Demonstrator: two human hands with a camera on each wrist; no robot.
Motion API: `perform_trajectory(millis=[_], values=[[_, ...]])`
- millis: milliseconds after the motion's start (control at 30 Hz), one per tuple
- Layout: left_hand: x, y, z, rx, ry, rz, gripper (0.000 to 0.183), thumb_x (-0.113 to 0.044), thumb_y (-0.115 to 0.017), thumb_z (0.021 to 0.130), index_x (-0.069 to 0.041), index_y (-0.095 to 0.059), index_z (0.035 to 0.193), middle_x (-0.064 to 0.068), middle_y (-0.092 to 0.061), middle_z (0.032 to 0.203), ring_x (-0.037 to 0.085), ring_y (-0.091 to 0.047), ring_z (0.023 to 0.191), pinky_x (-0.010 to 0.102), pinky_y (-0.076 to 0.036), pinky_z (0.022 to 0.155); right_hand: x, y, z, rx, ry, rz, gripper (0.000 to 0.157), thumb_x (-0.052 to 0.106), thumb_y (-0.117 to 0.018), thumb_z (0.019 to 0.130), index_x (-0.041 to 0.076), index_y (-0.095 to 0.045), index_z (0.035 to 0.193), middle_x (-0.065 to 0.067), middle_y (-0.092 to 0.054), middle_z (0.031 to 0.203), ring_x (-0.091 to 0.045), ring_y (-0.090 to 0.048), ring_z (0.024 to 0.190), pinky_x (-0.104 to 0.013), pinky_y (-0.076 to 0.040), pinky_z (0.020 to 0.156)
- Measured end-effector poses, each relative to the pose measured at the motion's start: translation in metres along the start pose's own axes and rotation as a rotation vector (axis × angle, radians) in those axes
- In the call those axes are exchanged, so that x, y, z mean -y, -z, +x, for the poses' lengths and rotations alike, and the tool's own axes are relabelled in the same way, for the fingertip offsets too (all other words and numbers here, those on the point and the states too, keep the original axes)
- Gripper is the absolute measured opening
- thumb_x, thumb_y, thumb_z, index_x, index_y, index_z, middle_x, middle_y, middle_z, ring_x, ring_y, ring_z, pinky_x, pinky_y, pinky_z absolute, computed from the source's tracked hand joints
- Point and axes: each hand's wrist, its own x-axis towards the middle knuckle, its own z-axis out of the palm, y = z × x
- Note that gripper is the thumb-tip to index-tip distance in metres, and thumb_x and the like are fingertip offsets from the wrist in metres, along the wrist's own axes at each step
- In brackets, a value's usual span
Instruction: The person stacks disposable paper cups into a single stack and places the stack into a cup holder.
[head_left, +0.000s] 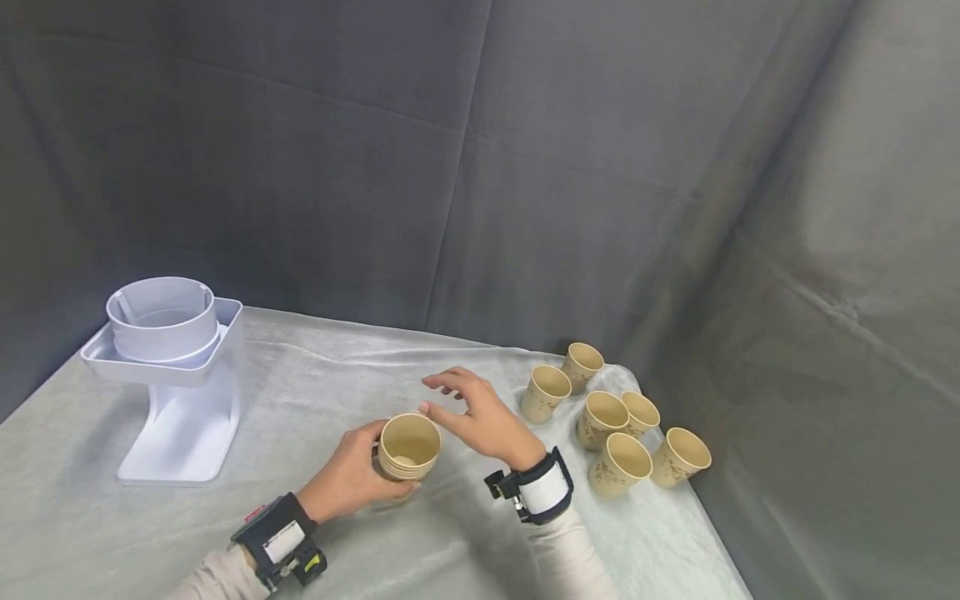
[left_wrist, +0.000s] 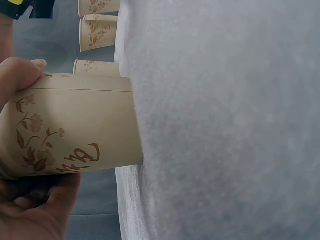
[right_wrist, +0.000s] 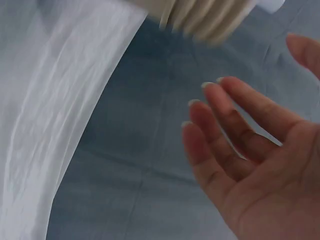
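Note:
A stack of nested paper cups (head_left: 409, 448), beige with a brown floral print, stands mouth up in the grip of my left hand (head_left: 352, 475). In the left wrist view, thumb and fingers wrap opposite sides of the outer cup (left_wrist: 75, 125), whose base is at the cloth. Several rims layer at the top of the stack in the right wrist view. My right hand (head_left: 480, 417) hovers just right of the stack with fingers spread and loosely bent, palm bare (right_wrist: 270, 170). It holds nothing.
Several single paper cups (head_left: 545, 393) stand upright in a cluster at the right, near the table edge. At the left is a white stand (head_left: 180, 425) carrying a round white container (head_left: 161, 321) on its upper tray. A pale cloth (head_left: 315, 367) covers the table; grey curtains (head_left: 360, 167) hang behind and at the right.

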Motion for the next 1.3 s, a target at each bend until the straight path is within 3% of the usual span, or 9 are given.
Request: perform_trajectory(millis=[133,400,700,1033,1133,1300], values=[[-0.002,0.0,0.001,-0.003,0.015,0.002,0.068,-0.035,-0.082,0.062,-0.016,-0.052,0.119,-0.001,-0.061,0.107,0.015,-0.057,0.098,0.037,-0.05,0.084,-0.021,0.011,0.004,-0.069,-0.018,-0.012,0.04,0.047,-0.054,0.088,0.019,-0.06,0.116,0.005,-0.057,0.114,-0.01,-0.051,0.103,-0.042,-0.048,0.086],[-0.003,-0.001,0.001,-0.001,0.072,-0.038,0.067,-0.028,-0.084,0.06,-0.016,-0.053,0.119,0.0,-0.061,0.108,0.016,-0.057,0.099,0.035,-0.05,0.084,-0.058,0.013,0.004,-0.143,-0.086,-0.103,0.032,0.037,-0.059,0.087,0.018,-0.062,0.111,0.003,-0.058,0.112,-0.009,-0.051,0.106,-0.036,-0.045,0.09],[-0.002,-0.002,0.0,0.002,0.036,-0.04,0.067,-0.031,-0.083,0.062,-0.014,-0.053,0.119,0.003,-0.061,0.107,0.019,-0.057,0.1,0.035,-0.05,0.084,-0.099,0.025,-0.004,-0.174,-0.232,-0.202,0.035,0.032,-0.061,0.085,0.012,-0.061,0.114,-0.005,-0.055,0.114,-0.02,-0.049,0.109,-0.04,-0.043,0.092],[-0.036,0.006,-0.003,-0.005,0.035,-0.062,0.064,-0.013,-0.081,0.062,0.0,-0.052,0.118,0.016,-0.061,0.107,0.031,-0.057,0.1,0.042,-0.05,0.084,-0.13,0.041,-0.015,-0.194,-0.411,-0.323,0.045,0.025,-0.067,0.078,0.003,-0.059,0.117,-0.016,-0.05,0.119,-0.034,-0.042,0.111,-0.051,-0.039,0.092],[-0.032,0.005,-0.003,-0.004,0.047,-0.055,0.065,-0.016,-0.082,0.062,-0.002,-0.052,0.118,0.014,-0.061,0.107,0.029,-0.057,0.1,0.041,-0.05,0.085,-0.138,0.043,-0.02,-0.207,-0.447,-0.343,0.048,0.021,-0.07,0.074,0.003,-0.059,0.117,-0.018,-0.05,0.12,-0.037,-0.041,0.11,-0.054,-0.036,0.094],[-0.012,0.0,0.0,-0.009,0.062,-0.019,0.067,-0.029,-0.083,0.061,-0.011,-0.053,0.118,0.005,-0.061,0.107,0.02,-0.056,0.1,0.038,-0.049,0.085,-0.146,0.046,-0.025,-0.187,-0.492,-0.386,0.054,0.022,-0.074,0.068,0.004,-0.06,0.117,-0.019,-0.051,0.121,-0.041,-0.042,0.112,-0.06,-0.031,0.096]])
